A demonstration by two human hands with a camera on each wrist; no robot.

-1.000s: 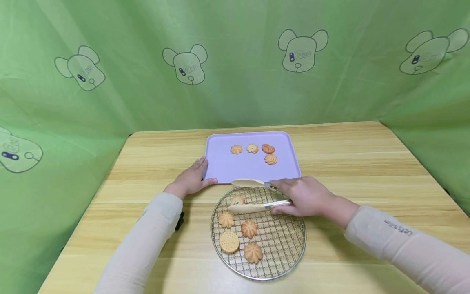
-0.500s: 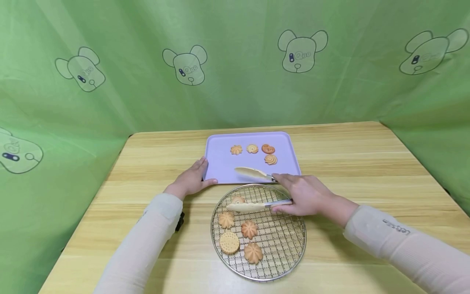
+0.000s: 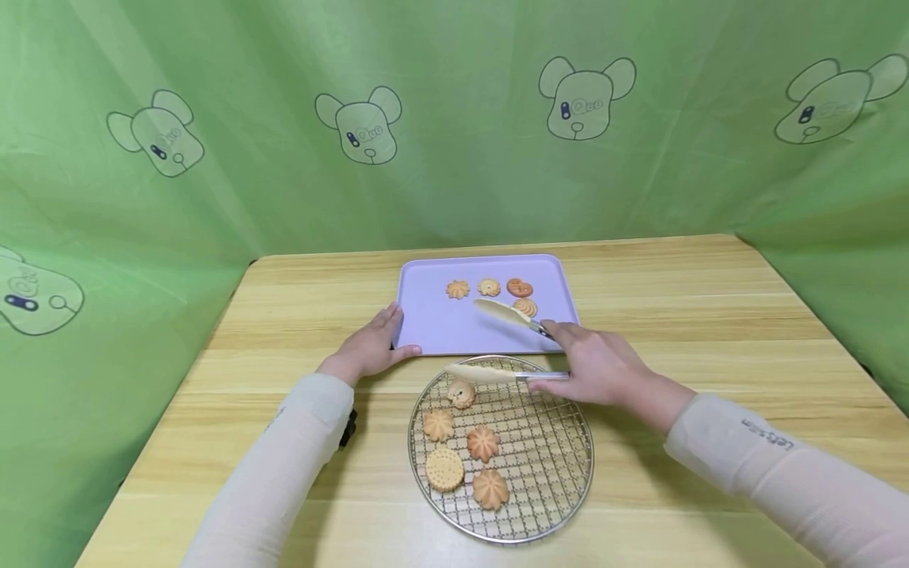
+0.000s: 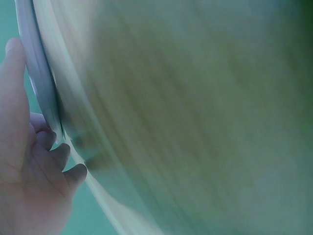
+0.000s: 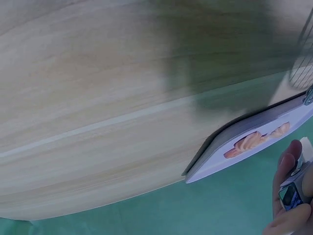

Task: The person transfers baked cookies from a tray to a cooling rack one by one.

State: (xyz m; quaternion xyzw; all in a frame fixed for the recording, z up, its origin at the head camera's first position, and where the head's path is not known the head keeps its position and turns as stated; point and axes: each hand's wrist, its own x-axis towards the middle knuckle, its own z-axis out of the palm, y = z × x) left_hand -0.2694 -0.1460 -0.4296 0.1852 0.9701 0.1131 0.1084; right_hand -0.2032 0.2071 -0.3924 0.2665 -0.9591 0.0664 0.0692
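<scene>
My right hand (image 3: 602,364) holds a pair of tongs with pale tips and metal arms. The tongs' upper arm (image 3: 506,310) reaches over the lilac tray (image 3: 440,327); the lower one is over the far part of the round wire rack (image 3: 547,473). Nothing is between their tips. My left hand (image 3: 369,343) grips the tray's near left corner, thumb along the front edge and fingers at the left side. On the tray lie several cookies, among them a swirl cookie (image 3: 525,307) partly behind the upper tip. Several more, including a round dotted biscuit (image 3: 444,469), lie on the rack.
The wooden table (image 3: 710,331) carries both tray and rack, the rack close in front of the tray. Green cloth (image 3: 469,189) with mouse-head drawings stands behind and along both sides. A small dark object (image 3: 348,428) shows beside the left sleeve.
The tongs have moved away from the rack toward the tray, uncovering the rack's farthest cookie. Their upper tip now reaches the swirl cookie in view. My left hand stays put.
</scene>
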